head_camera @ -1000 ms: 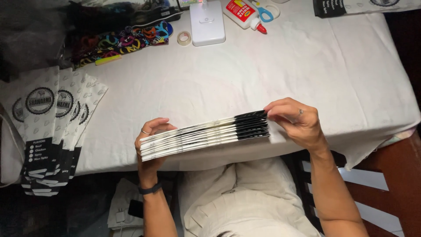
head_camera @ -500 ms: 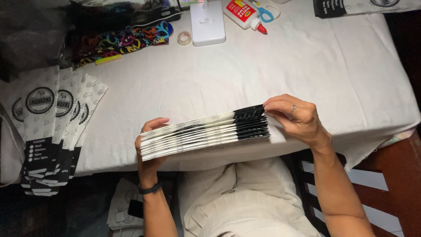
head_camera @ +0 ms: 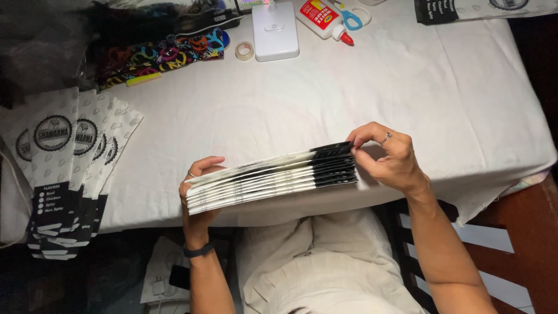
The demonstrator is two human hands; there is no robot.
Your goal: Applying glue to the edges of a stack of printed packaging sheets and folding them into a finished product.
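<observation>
1. Paper sleeves (head_camera: 273, 181), a thick stack of flat white ones with black ends, are held edge-on between both hands, just above the near edge of the tabletop (head_camera: 360, 93) and over the person's lap

2. Left hand (head_camera: 197, 195) grips the white end of the stack: the fingers curl over the top edge and the palm cups it from behind and below, closed firmly on the paper. A dark band sits on that wrist

3. Right hand (head_camera: 390, 158) grasps the black end. Its fingers are bent, the fingertips pinching at the topmost sleeve's upper corner, while the rest of the hand backs the end of the stack. A ring shows on one finger

4. The stack runs from one hand to the other, tilted so the right end sits a little higher than the left; the layers fan slightly at the left end

5. To the left, more printed sleeves (head_camera: 64, 174) lie fanned out, overlapping each other and hanging over the tabletop's edge, well apart from the hands

6. Along the far edge sit a white box-shaped device (head_camera: 275, 32), a small roll of clear tape (head_camera: 244, 50) just beside it, a glue bottle (head_camera: 321, 16) with a red tip, blue-handled scissors (head_camera: 350, 16) touching the bottle, and a colourful patterned pouch (head_camera: 163, 55)

7. Another bundle of sleeves (head_camera: 482, 9) rests at the far right corner

8. A white cloth covers the tabletop and drapes down at the right corner
</observation>
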